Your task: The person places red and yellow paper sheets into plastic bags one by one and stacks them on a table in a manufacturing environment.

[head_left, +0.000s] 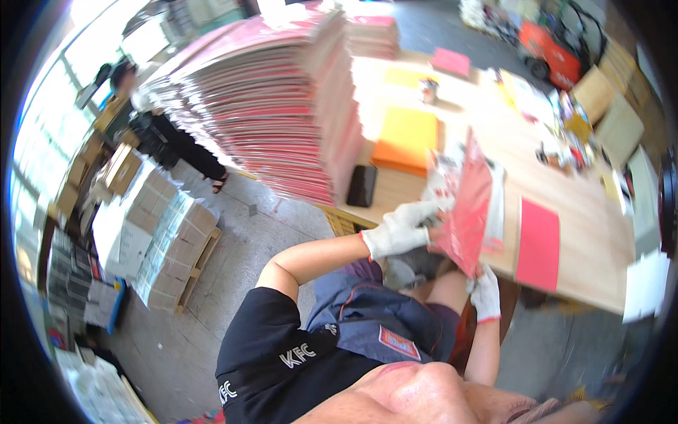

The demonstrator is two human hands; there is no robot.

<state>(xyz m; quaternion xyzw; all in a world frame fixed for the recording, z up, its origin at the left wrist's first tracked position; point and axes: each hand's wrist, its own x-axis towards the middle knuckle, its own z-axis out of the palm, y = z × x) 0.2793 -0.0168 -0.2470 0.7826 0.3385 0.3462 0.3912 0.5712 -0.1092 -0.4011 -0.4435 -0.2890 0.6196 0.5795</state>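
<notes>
Status: one red pack [469, 212] is in hand, up off the table [593, 265], to the right of the stack [258, 106]. It stands tilted, nearly edge-on to the camera, with a glossy face that reads as clear film. My read: this pack is mid-handling, not finished. The stack is tall and looks like many flat red pieces of the same sort, so a lot seems done, but I can't confirm they're finished ones. Left over, as far as I can judge: a lone red sheet [538, 244], flat, far right of the stack, plus an orange pile [406, 140], nearer right of the stack. Can't tell if the orange belongs to this job.

Fingers: right hand [484, 293], white glove, pinches the pack's bottom corner, so the corner sits between thumb and fingers. Left hand [401, 230], white glove, is at the pack's left edge, thumb low, fingers reaching forward above it. Tips are blurred and partly hidden, so can't tell whether they pinch or just steady it.

Also: phone [361, 186] just right of the stack; can [428, 90] farther right of the stack, beyond the orange pile.
</notes>
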